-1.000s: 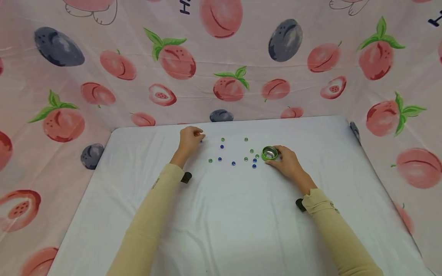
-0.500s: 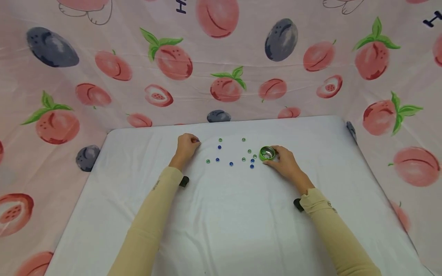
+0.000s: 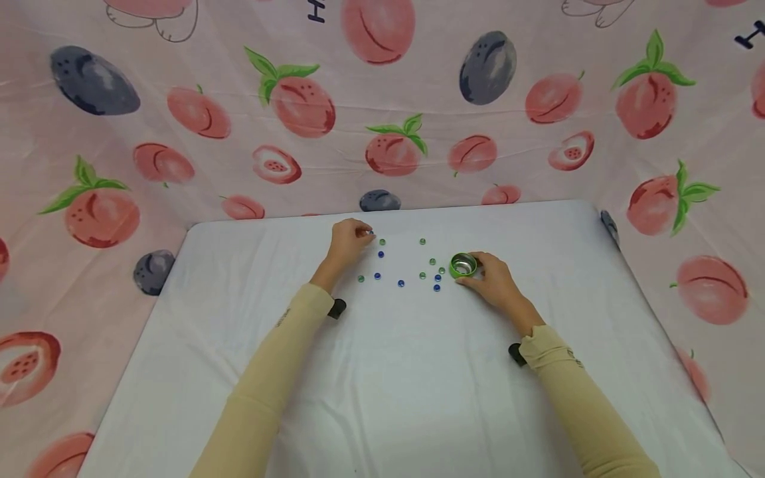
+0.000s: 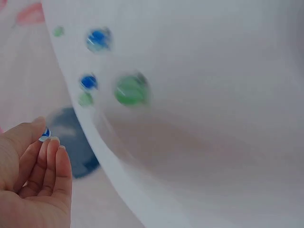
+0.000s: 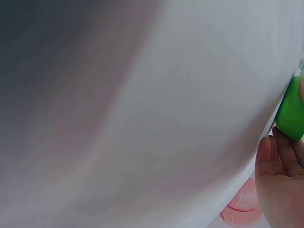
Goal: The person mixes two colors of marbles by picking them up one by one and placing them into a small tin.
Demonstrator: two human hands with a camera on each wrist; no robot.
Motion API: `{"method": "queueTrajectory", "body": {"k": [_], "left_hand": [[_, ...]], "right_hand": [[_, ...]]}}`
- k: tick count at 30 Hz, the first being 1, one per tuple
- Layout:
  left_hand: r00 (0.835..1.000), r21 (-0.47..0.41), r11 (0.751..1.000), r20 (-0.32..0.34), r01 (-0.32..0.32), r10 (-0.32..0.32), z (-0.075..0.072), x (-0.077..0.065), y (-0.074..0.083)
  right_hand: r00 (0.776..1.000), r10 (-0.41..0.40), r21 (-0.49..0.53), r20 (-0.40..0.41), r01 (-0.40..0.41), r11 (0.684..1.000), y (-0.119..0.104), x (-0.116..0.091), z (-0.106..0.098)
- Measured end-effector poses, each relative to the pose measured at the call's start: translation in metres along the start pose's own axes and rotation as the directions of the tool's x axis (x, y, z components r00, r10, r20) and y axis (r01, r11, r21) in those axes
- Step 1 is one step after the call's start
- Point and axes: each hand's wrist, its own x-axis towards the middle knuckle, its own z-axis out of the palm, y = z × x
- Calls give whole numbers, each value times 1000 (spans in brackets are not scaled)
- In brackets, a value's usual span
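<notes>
Between thumb and fingertips, my left hand [image 3: 348,243] pinches a clear glass marble with a blue core [image 4: 45,135], raised above the far part of the table. My right hand [image 3: 495,279] holds a small round bowl [image 3: 463,265], green outside and shiny metal inside, standing on the cloth. In the right wrist view only the bowl's green side [image 5: 290,114] shows, with fingers against it. Left of the bowl, blue marbles [image 3: 401,283] and green marbles [image 3: 422,241] lie scattered. One green marble [image 3: 382,242] is close to my left hand.
A white cloth [image 3: 382,372] covers the table. Behind it and at both sides hangs a pink curtain [image 3: 335,179] printed with fruit. The table's far edge runs just beyond my left hand. Several marbles lie close beside the bowl's left side.
My left hand first drew slightly left with the blue marble pinched, then moved right and away from me, carrying it. My right hand stays at the bowl.
</notes>
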Motion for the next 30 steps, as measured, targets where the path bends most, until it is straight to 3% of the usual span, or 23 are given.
{"method": "queueTrajectory", "body": {"k": [7, 14, 21, 30], "left_hand": [[990, -88, 987, 41, -133, 137, 33, -3, 48], [971, -136, 975, 136, -177, 196, 77, -13, 79], [957, -177, 968, 201, -176, 211, 106, -24, 90], [960, -185, 970, 201, -157, 194, 119, -29, 87]], "right_hand": [[1000, -1, 6, -3, 1, 1000, 1, 1, 0], [1000, -5, 12, 3, 5, 1000, 2, 2, 0], [999, -31, 19, -13, 31, 999, 4, 3, 1], [999, -31, 18, -14, 31, 999, 6, 3, 1]]}}
